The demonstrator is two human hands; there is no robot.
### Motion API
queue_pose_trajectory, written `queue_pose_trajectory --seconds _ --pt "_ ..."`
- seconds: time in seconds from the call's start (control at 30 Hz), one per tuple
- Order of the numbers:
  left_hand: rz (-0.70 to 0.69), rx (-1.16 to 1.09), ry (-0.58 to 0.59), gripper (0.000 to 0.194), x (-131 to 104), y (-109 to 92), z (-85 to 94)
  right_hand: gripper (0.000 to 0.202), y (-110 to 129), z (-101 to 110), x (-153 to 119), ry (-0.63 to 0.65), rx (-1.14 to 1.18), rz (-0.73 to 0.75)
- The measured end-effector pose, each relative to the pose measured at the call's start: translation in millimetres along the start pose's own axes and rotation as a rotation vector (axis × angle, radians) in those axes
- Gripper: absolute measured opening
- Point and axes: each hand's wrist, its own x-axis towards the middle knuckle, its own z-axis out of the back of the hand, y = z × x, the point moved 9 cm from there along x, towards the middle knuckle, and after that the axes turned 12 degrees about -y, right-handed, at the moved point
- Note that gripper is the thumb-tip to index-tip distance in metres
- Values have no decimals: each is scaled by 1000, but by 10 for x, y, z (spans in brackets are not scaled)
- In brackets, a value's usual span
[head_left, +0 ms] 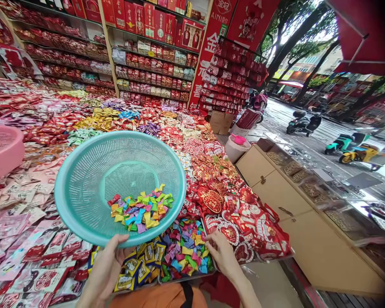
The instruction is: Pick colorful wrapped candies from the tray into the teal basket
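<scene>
My left hand (111, 261) grips the near rim of a round teal plastic basket (83, 214), thumb over the rim and fingers underneath. The basket tilts toward me, and a pile of small colourful wrapped candies (141, 209) lies at its near right side. My right hand (223, 254) is at the right edge of a compartment of similar bright candies (186, 252). Its fingers are loosely bent and apart, with nothing visible in them. Blue-and-yellow wrapped sweets (144, 261) fill the compartment between my hands, partly under the basket.
Red decorated packets (250, 222) lie right of my right hand. Pink and red packets (45, 252) spread at left, beside a pink basket (3, 149). Stocked shelves (154, 60) stand behind. A wooden cabinet (291, 214) and a street with scooters (304, 122) are at right.
</scene>
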Motion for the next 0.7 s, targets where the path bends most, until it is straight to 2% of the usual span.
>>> queue_pose_trajectory --seconds 0.17,0.27,0.53,0.7 --pt "-5 10 5 22 15 -8 11 16 165 -300 -162 129 16 25" --pt "3 10 9 23 -1 8 11 19 245 -398 -164 151 12 33" --pt "39 10 -21 13 -46 46 -10 21 275 -420 -179 221 -15 66" --pt "47 8 -21 12 -56 67 -10 20 289 -401 -169 218 -4 52"
